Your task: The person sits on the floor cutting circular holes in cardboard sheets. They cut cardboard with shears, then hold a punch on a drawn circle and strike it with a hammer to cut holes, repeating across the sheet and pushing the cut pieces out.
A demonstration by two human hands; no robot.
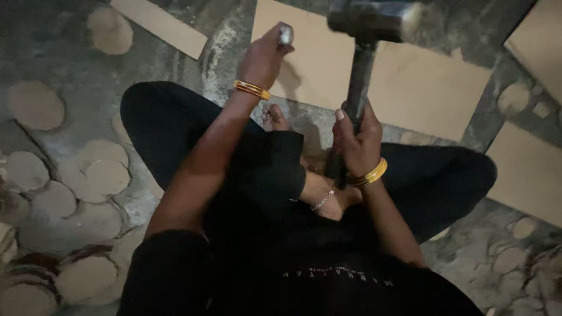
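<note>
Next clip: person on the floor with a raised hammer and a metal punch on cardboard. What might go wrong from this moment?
1. The left hand grips the metal punch just below its top, so a hammer blow that lands off-centre might hit the fingers.
2. The bare foot lies close behind the cardboard sheet; a glancing blow may reach it.
3. The right hand alone holds the handle low, so aim may wander.

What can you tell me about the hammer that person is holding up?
The hammer has a heavy, dark, blocky metal head, blurred, near the top edge of the view, and a long dark handle running down from it. It stands nearly upright, raised above a tan board on the floor. The right hand grips the handle low down, fingers wrapped around it. Nothing else touches it.
</note>
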